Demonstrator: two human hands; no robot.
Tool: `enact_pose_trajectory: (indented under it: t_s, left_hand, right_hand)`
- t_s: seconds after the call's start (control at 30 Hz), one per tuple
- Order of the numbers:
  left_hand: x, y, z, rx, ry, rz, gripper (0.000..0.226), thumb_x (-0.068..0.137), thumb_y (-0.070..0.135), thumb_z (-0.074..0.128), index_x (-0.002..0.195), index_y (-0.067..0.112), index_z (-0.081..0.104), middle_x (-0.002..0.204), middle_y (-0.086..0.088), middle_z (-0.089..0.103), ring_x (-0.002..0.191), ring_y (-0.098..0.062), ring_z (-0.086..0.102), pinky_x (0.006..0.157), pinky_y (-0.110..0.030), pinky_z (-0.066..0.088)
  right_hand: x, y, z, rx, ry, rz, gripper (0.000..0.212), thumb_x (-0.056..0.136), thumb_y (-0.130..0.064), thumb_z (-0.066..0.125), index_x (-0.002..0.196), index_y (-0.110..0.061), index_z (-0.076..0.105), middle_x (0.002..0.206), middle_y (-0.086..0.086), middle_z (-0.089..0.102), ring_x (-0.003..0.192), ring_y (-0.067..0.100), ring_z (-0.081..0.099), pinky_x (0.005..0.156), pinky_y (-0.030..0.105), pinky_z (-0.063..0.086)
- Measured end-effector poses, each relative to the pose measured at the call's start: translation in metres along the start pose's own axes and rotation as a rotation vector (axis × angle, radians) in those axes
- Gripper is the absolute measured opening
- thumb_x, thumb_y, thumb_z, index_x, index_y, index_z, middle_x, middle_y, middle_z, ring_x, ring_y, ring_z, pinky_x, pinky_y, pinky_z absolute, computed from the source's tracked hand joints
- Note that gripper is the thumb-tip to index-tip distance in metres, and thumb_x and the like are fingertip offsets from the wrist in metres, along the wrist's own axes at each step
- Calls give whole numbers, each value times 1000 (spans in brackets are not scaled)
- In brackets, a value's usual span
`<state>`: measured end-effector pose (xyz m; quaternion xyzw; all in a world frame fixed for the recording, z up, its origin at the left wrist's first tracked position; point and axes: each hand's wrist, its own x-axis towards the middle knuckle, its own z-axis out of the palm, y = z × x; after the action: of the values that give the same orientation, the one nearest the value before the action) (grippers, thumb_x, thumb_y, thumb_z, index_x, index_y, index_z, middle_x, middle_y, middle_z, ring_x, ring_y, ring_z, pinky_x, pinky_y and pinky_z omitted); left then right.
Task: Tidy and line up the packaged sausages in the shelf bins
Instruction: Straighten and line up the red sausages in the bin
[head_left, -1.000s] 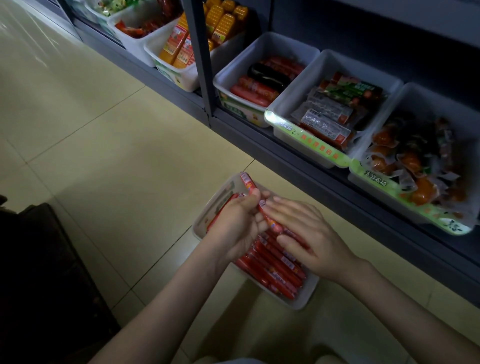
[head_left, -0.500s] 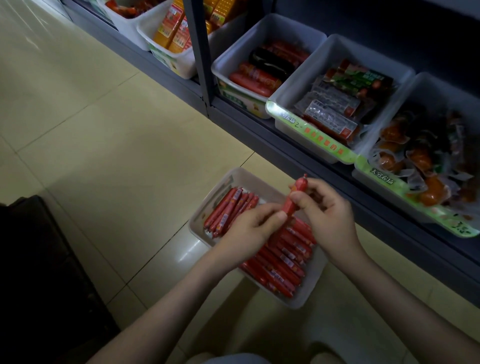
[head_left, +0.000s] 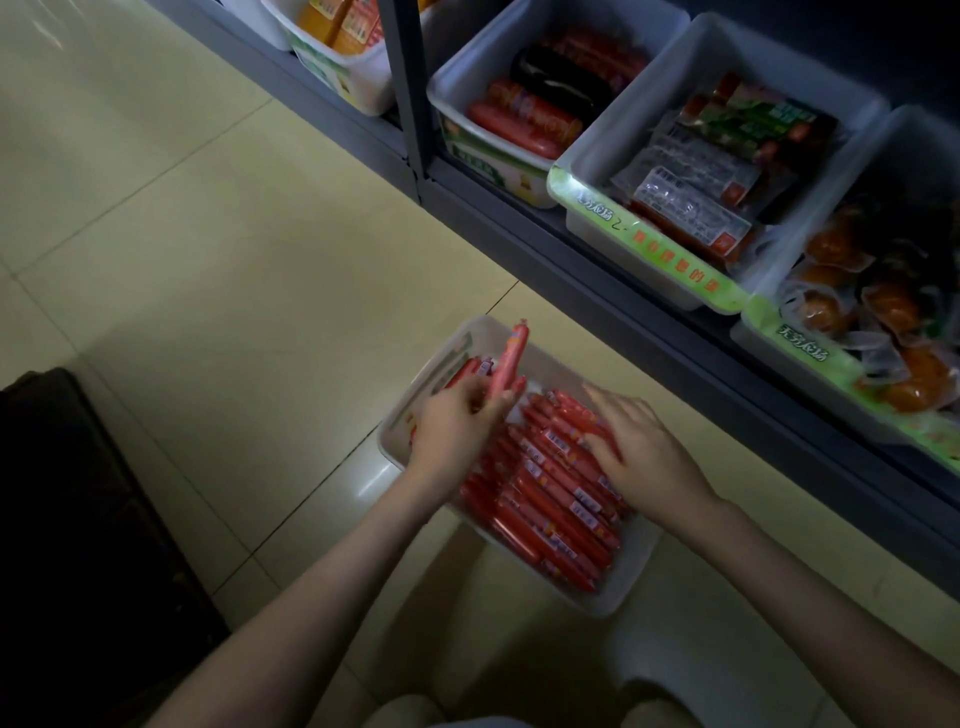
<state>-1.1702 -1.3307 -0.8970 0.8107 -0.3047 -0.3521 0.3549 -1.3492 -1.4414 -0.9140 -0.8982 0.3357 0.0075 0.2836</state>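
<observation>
Left hand pinches one sausage, tilted up over far-left corner of bin. Right hand, fingers straight, spread, presses sausage rows by bin's right edge.

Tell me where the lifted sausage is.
In the head view, the lifted sausage is gripped by the left hand, poking up over the far end of the floor bin, left of centre.

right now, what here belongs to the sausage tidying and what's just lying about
Job: white bin on the floor, its red sausages, single sausage in left hand, right hand.
Just there: shelf bin of orange snack packs, dark object on the floor.
</observation>
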Motion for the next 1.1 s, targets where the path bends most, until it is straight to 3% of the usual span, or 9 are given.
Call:
enact_pose_trajectory:
  t_s: [0.07,0.2,0.43,0.57,0.73,0.83,0.97,1.03,1.1]
  left_hand:
    - [23,-20,1,379,102,55,26,95,41,50,101,17,60,87,-3,68,78,-22,64,60,-29,42]
    - [60,-53,9,881,11,90,32,99,38,41,114,12,52,101,-10,68,89,-29,66,67,-36,48]
    - [72,-82,23,1273,-163,105,39,99,34,28,122,22,58,111,-2,65,95,-20,66,66,-29,48]
    - [68,-65,22,1218,-71,110,35,97,19,35,129,11,46,122,-10,53,107,-25,56,81,-32,50]
    - [24,-12,30,791,-30,662,47,96,30,48,138,8,45,135,-13,51,124,-28,49,108,-35,32]
    - [3,2,40,805,79,808,35,87,26,47,111,9,67,102,-9,70,91,-24,68,84,-31,52]
    - [-20,24,29,656,107,752,25,81,31,52,89,15,69,72,1,68,62,-19,66,47,-21,46]
    - [-31,28,18,546,110,747,24,81,34,58,92,15,68,72,1,68,63,-18,66,44,-19,43]
    - [-43,37,8,410,34,710,29,87,37,54,99,15,67,81,-1,70,73,-19,67,57,-23,48]
  right_hand:
    - [-1,18,21,-78,-107,181,54,99,-24,45,148,-12,26,145,5,40,134,18,34,108,30,30]
    - [1,41,45,-202,-244,329,56,95,-32,54,141,-12,31,135,10,44,127,25,39,101,33,35]
    - [3,50,50,-280,-292,366,39,96,-36,51,122,-6,53,127,11,50,122,27,44,97,33,40]
    - [-1,37,39,-125,-155,363,32,100,-28,45,124,-9,53,117,13,60,105,29,58,80,31,44]
    - [-1,11,-1,117,23,239,27,91,-20,62,116,-11,64,108,6,64,96,23,60,80,28,43]
    - [-4,-16,-29,201,67,139,22,82,-18,72,104,-16,70,98,-2,67,87,11,59,71,12,38]
    - [-16,-41,-66,324,76,125,14,77,-23,77,87,-27,68,81,-16,67,77,0,61,66,6,43]
    - [-24,-47,-81,438,84,115,15,76,-25,77,86,-31,67,79,-15,68,77,-2,64,66,13,50]
    - [-33,-53,-91,598,94,65,18,77,-19,76,89,-29,68,87,-14,69,81,2,67,69,19,54]
